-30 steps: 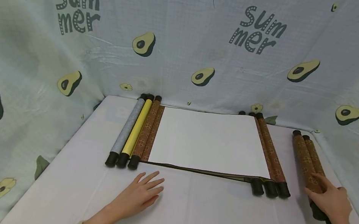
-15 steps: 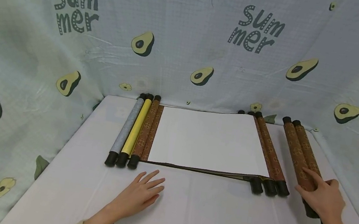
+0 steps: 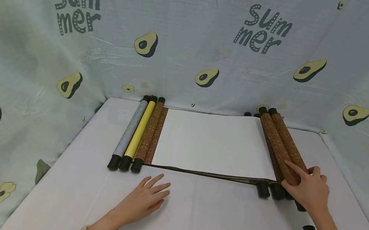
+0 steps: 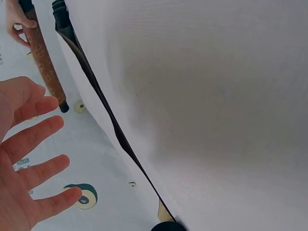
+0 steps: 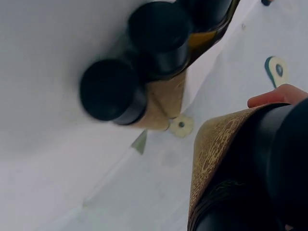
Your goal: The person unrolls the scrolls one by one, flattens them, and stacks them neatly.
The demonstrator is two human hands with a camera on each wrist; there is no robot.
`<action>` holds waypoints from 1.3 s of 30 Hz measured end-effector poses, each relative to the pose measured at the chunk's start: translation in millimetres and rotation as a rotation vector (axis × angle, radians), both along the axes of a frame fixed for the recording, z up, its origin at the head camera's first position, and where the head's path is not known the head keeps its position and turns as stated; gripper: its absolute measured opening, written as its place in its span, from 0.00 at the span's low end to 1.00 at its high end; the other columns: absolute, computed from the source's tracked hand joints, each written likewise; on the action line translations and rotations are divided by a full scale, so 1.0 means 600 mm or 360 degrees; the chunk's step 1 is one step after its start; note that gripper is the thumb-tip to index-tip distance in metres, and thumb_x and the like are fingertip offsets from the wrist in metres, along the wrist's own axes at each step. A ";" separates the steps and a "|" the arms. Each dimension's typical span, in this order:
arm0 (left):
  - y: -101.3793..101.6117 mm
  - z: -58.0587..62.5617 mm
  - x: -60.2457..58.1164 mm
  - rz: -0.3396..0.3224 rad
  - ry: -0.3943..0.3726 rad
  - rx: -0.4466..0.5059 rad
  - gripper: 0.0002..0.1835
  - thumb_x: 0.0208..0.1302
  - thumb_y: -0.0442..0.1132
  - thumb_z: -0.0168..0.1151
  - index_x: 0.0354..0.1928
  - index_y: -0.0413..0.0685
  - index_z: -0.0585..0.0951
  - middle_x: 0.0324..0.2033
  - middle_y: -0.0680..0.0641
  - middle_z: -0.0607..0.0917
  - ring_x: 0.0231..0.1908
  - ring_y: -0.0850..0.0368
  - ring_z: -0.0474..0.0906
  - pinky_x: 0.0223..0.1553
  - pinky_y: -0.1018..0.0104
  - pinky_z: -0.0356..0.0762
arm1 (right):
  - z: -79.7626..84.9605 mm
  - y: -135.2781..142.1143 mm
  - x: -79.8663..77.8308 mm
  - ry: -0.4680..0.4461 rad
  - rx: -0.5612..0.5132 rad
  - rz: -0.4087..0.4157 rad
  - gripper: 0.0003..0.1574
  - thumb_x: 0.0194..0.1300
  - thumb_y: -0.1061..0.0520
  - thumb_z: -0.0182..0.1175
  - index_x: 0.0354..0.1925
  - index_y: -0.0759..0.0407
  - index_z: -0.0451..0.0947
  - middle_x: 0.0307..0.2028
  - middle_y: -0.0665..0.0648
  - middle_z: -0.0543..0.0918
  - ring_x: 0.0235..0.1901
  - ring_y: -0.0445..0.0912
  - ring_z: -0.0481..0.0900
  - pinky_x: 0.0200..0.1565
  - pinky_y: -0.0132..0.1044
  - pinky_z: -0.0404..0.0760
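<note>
In the head view, my right hand [image 3: 310, 189] grips a brown patterned scroll [image 3: 274, 141], rolled up from both ends, near its black end knobs. This scroll hangs over the right-hand rollers of the opened scrolls and partly hides them. In the right wrist view its patterned side [image 5: 216, 149] shows close up, apart from the black roller knobs [image 5: 108, 91] on the table. An opened scroll with white paper [image 3: 219, 143] lies on top of others. My left hand [image 3: 144, 201], fingers spread and holding nothing, hovers before the stack's front edge.
Grey-blue [image 3: 131, 131], yellow [image 3: 141, 132] and brown [image 3: 150, 133] rollers lie side by side at the stack's left. A white cloth covers the table [image 3: 212, 221]. Behind and beside it hangs an avocado-printed cloth [image 3: 183, 24].
My right hand has carried the brown scroll leftward from the table's right side to over the stack's right-hand rollers. The left hand has stayed almost still.
</note>
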State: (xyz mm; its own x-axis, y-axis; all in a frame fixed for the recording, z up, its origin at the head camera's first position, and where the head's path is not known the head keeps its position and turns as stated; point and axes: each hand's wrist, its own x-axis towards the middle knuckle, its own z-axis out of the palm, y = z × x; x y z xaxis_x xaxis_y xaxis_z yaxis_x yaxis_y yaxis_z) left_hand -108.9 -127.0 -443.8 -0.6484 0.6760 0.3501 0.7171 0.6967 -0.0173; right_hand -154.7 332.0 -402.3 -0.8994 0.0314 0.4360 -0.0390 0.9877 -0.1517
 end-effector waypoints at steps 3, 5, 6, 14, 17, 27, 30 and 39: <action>0.000 0.001 0.000 0.0007 0.0001 -0.0006 0.12 0.56 0.44 0.60 0.44 0.55 0.79 0.51 0.53 0.78 0.59 0.48 0.67 0.51 0.49 0.69 | -0.002 -0.017 -0.006 0.0038 0.0016 0.0072 0.37 0.40 0.49 0.66 0.54 0.45 0.72 0.36 0.74 0.66 0.25 0.65 0.65 0.12 0.44 0.60; 0.000 0.001 -0.001 0.0011 0.0003 -0.0012 0.12 0.56 0.44 0.60 0.44 0.56 0.79 0.52 0.53 0.78 0.59 0.48 0.67 0.51 0.49 0.69 | -0.003 -0.030 -0.010 0.0041 0.0014 0.0113 0.37 0.40 0.48 0.66 0.53 0.44 0.72 0.36 0.72 0.66 0.26 0.65 0.65 0.13 0.44 0.60; 0.000 0.000 -0.001 0.0012 0.0005 -0.0015 0.12 0.56 0.44 0.60 0.44 0.56 0.79 0.52 0.53 0.78 0.59 0.48 0.67 0.51 0.49 0.69 | -0.003 -0.037 -0.012 0.0044 0.0023 0.0133 0.36 0.40 0.48 0.66 0.53 0.43 0.72 0.36 0.72 0.66 0.26 0.64 0.65 0.13 0.44 0.60; 0.003 0.001 -0.002 0.0015 0.0015 -0.0007 0.12 0.56 0.44 0.60 0.44 0.56 0.79 0.51 0.53 0.78 0.58 0.48 0.67 0.51 0.49 0.69 | -0.010 -0.098 -0.021 -0.0013 0.0099 0.0248 0.34 0.40 0.47 0.66 0.51 0.41 0.74 0.35 0.69 0.68 0.26 0.60 0.66 0.18 0.47 0.61; 0.004 0.003 -0.002 0.0014 0.0003 -0.0009 0.12 0.56 0.44 0.60 0.44 0.55 0.79 0.51 0.53 0.79 0.58 0.47 0.67 0.51 0.49 0.69 | -0.016 -0.122 -0.022 0.0007 0.0122 0.0297 0.34 0.39 0.46 0.67 0.50 0.40 0.74 0.34 0.68 0.69 0.26 0.58 0.67 0.18 0.45 0.60; 0.015 0.010 -0.007 -0.0033 0.0002 0.0037 0.12 0.57 0.43 0.59 0.44 0.55 0.79 0.52 0.52 0.78 0.59 0.46 0.66 0.51 0.48 0.69 | -0.032 -0.195 -0.022 -0.0063 0.0077 0.0376 0.35 0.39 0.45 0.69 0.51 0.37 0.74 0.30 0.62 0.68 0.23 0.51 0.64 0.19 0.42 0.60; 0.019 0.012 -0.008 -0.0036 -0.0017 0.0024 0.12 0.58 0.43 0.58 0.44 0.55 0.79 0.52 0.52 0.78 0.59 0.46 0.66 0.51 0.48 0.68 | -0.035 -0.212 -0.021 -0.0082 0.0042 0.0401 0.34 0.39 0.45 0.69 0.50 0.37 0.75 0.31 0.62 0.68 0.23 0.50 0.64 0.19 0.41 0.60; 0.028 0.014 -0.011 -0.0039 -0.0064 -0.0019 0.12 0.59 0.43 0.56 0.46 0.55 0.79 0.53 0.52 0.77 0.59 0.48 0.66 0.52 0.48 0.68 | -0.049 -0.255 -0.018 -0.0050 -0.0023 0.0464 0.34 0.39 0.48 0.69 0.49 0.38 0.76 0.30 0.61 0.68 0.23 0.49 0.61 0.18 0.36 0.56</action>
State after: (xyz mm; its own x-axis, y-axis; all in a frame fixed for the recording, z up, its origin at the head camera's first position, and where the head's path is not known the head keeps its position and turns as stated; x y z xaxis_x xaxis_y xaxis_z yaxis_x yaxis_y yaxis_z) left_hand -115.2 -110.2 -435.5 -0.6450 0.6959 0.3159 0.7342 0.6790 0.0033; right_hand -165.6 178.9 -431.7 -0.8846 -0.2243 0.4090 -0.3159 0.9332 -0.1715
